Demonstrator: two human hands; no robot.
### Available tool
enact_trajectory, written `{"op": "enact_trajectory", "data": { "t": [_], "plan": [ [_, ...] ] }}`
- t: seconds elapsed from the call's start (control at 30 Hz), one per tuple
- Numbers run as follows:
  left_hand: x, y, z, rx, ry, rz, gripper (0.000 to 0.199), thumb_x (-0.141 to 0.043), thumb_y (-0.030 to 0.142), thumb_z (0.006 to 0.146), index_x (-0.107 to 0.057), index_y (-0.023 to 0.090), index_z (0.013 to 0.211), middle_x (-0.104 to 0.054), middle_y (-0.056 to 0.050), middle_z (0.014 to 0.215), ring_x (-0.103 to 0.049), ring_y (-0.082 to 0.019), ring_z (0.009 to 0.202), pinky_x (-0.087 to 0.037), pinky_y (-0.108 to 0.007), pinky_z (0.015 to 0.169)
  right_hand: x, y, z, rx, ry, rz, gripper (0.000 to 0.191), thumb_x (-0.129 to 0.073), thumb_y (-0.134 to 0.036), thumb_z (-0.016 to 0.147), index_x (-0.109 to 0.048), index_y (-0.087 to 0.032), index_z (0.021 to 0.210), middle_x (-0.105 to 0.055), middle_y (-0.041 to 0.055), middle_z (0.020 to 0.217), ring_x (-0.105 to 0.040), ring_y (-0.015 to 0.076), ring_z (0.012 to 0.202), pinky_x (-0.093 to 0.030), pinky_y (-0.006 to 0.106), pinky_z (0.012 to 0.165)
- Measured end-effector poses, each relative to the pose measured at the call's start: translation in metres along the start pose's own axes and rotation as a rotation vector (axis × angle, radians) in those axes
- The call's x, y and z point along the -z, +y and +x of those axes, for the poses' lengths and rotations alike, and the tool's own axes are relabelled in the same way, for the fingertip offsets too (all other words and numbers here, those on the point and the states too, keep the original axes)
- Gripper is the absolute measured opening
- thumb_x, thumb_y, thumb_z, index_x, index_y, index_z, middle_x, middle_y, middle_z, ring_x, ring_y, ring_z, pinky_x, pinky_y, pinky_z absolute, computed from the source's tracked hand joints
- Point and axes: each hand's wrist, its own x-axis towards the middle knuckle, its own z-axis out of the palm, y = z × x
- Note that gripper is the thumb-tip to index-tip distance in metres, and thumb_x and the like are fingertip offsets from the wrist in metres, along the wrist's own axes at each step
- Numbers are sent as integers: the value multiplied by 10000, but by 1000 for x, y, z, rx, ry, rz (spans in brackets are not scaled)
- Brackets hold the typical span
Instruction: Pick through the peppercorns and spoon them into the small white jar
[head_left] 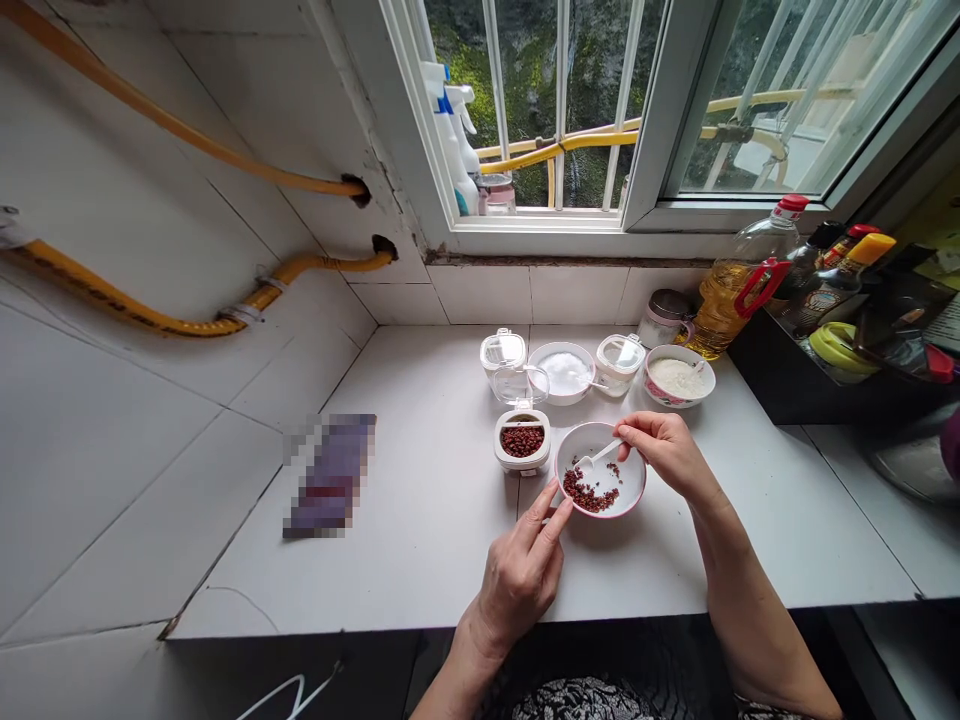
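White counter [420, 500] sitting under window [570, 110]; small bowl [634, 478] of red bits resting near front edge; right hand [664, 450] pinching white spoon [598, 458] over bowl; left hand [523, 572] touching bowl rim, fingers spread; open jar [523, 440] standing just beside bowl.

Small kitchen corner, white tile all round. The counter [420, 540] is white tile too and runs right up under the window [600, 110], which has white bars and greenery outside, so it's all daylight in here. Two yellow hoses [187, 140] snake across the left wall [112, 420] and vanish into rough holes near the window frame. Spray bottles [454, 140] sit on the sill.
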Motion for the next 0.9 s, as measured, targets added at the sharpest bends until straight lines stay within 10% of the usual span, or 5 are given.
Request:
{"op": "enact_trajectory", "data": {
  "t": [0.47, 0.7, 0.9],
  "plan": [
    [-1, 1, 1, 3, 6, 10, 593, -452, -56, 891, -459, 113, 1459, -546, -228, 1423, -545, -252, 1344, -563, -330, 1006, -19, -8, 6, 129, 169, 195, 315, -668, -458, 762, -708, -147, 788, -715, 55, 599, -391, 95, 437, -324, 250, 442],
    [0, 1, 0, 0, -4, 14, 624, -446, -54, 889, -426, 122, 1487, -529, -225, 1443, -543, -254, 1346, -562, -336, 1008, -55, -11, -1, 584, 256, -46, 155, -546, -257, 953, -685, -190, 946, -763, 46, 778, -683, 172, 691, -523, 300, 683],
    [0, 0, -1, 0, -6, 7, 626, -448, -51, 890, -419, 114, 1492, -527, -234, 1441, -554, -260, 1335, -564, -339, 1005, -54, -7, -2, 1020, 272, -419, 192, -497, -118, 958, -673, -193, 979, -770, 59, 802, -656, 189, 679, -503, 325, 682]
  ]
}}
